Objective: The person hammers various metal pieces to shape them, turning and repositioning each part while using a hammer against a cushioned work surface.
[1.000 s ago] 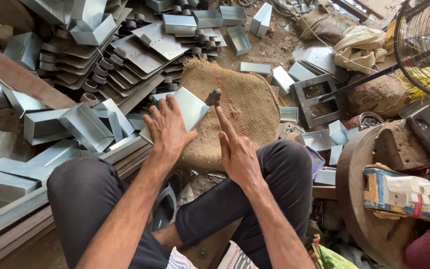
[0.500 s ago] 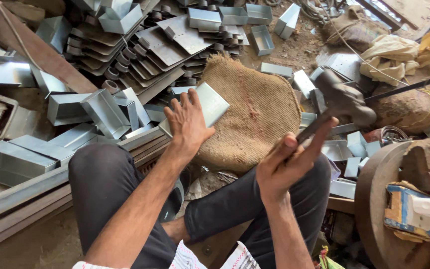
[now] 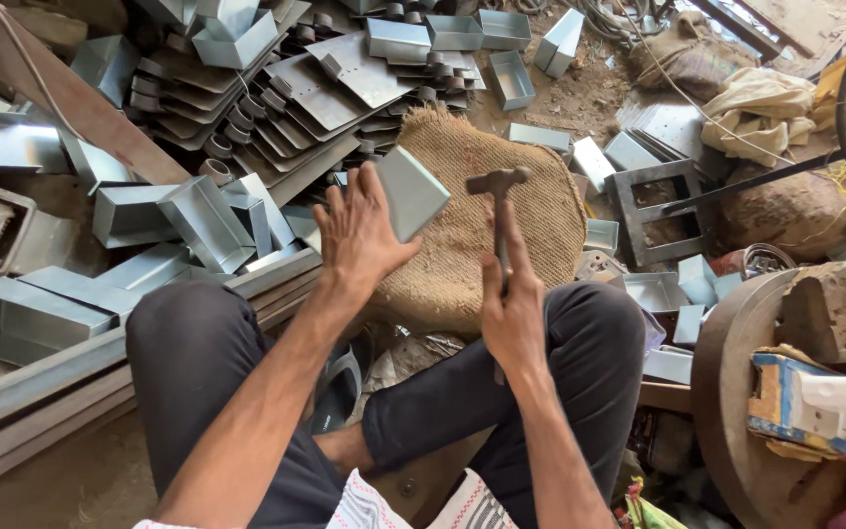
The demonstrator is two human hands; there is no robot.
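My left hand [image 3: 359, 235] grips a bent galvanised sheet-metal piece [image 3: 413, 191] and holds it down on a burlap-covered block [image 3: 531, 211] in front of me. My right hand [image 3: 513, 309] is shut on the handle of a small hammer [image 3: 497, 183]. The hammer head hovers just right of the sheet-metal piece, over the burlap. My index finger lies along the handle. I sit with both knees in dark trousers either side of the block.
Stacks of folded sheet-metal parts [image 3: 276, 88] and open metal boxes [image 3: 198, 211] fill the left and back. A square metal frame [image 3: 663, 206], cloth bags [image 3: 761, 108] and a round wooden block [image 3: 766, 392] stand at the right. A long metal rail [image 3: 70, 372] runs along my left leg.
The hammer swung out and up to the right half a second ago, and has now come back down beside the sheet-metal piece. My left hand has kept its hold.
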